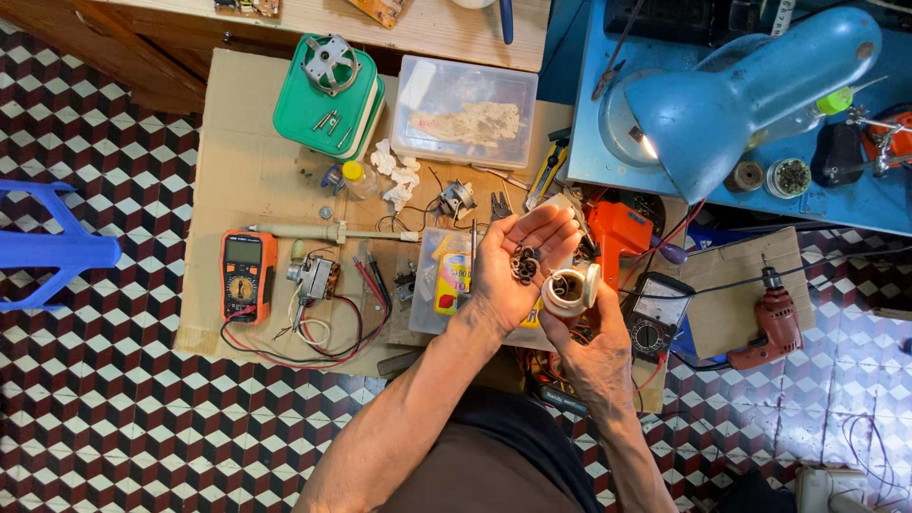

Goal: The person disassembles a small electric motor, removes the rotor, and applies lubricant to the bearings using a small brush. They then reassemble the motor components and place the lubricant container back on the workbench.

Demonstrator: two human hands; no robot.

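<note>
My left hand (pixel 518 266) is held palm up, cupping a small heap of dark metal washers (pixel 523 263). Right beside it, my right hand (pixel 594 347) grips a small round white container (pixel 568 293), tilted toward the left palm, with more small dark parts inside it. Both hands hover above a cardboard sheet (pixel 237 171) laid on the patterned tile floor.
On the cardboard lie an orange multimeter (pixel 246 276), a soldering tool (pixel 323 231), a green box (pixel 328 100), a clear plastic box (pixel 465 123) and wires. An analog meter (pixel 657 318), a red drill (pixel 774 323), a blue lamp (pixel 750 90) and a blue stool (pixel 47 249) stand around.
</note>
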